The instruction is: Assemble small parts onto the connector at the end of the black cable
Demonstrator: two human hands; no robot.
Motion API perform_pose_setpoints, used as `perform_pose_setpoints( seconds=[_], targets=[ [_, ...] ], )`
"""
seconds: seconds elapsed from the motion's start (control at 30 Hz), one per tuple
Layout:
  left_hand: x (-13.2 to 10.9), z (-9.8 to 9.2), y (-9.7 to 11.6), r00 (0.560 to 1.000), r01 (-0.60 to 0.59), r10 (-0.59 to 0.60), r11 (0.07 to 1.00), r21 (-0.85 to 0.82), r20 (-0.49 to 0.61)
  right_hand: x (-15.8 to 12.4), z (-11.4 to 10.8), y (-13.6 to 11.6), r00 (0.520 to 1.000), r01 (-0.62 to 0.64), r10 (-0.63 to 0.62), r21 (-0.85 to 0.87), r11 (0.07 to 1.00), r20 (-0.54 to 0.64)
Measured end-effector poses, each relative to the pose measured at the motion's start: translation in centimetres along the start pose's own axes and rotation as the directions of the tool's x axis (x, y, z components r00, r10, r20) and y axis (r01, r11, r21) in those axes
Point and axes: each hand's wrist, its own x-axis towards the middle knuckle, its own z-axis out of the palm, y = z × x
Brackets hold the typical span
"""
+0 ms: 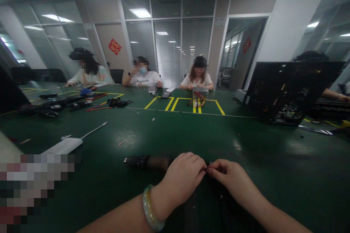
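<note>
A white adapter (64, 146) lies at the left of the green bench (153, 134), its cable pointing away. Beyond it are loose wires (116, 102). On the wall behind hangs a red sign (115, 46) with gold characters too blurred to read. A co-worker's white shirt (147, 79) bears dark lettering, not clearly legible. The dark tool (147, 162) lies nearer on the bench, metal tip leftward, its other end hidden behind the left hand (184, 170). That hand's fingers are bent; whether they grip anything cannot be told. Touching them, the right hand (231, 174) pinches a small dark part (207, 168) between thumb and forefinger. Far right stands a black panel (290, 91).
</note>
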Motion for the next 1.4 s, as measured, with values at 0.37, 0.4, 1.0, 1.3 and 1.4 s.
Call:
perform_pose_setpoints(
  seconds=[0.37, 0.4, 1.0, 1.3, 1.4],
  targets=[
    [0.1, 0.1, 0.2, 0.997, 0.066, -0.066, 0.998, 0.001, -0.040, -0.1, -0.6, -0.6, 0.999, 0.006, -0.005, -0.030, 1.000, 0.040],
    [0.0, 0.0, 0.2, 0.997, 0.064, -0.064, 0.998, -0.003, -0.040, -0.2, -0.6, -0.6, 0.999, 0.004, -0.003, -0.036, 0.999, 0.041],
    [-0.2, -0.6, 0.0, 0.999, 0.035, -0.035, 0.999, -0.025, -0.019, -0.2, -1.0, -0.6, 0.996, 0.035, -0.035, -0.003, 0.999, 0.080],
    [-0.1, -0.2, -0.2, 0.999, 0.029, -0.029, 1.000, -0.010, -0.029, -0.5, -0.7, -0.4, 0.991, 0.112, -0.105, -0.083, 0.990, 0.085],
    [-0.1, -0.2, -0.3, 0.999, 0.023, -0.024, 1.000, -0.015, -0.026, -0.6, -0.8, -0.8, 0.989, 0.128, -0.116, -0.129, 0.983, 0.094]
  ],
)
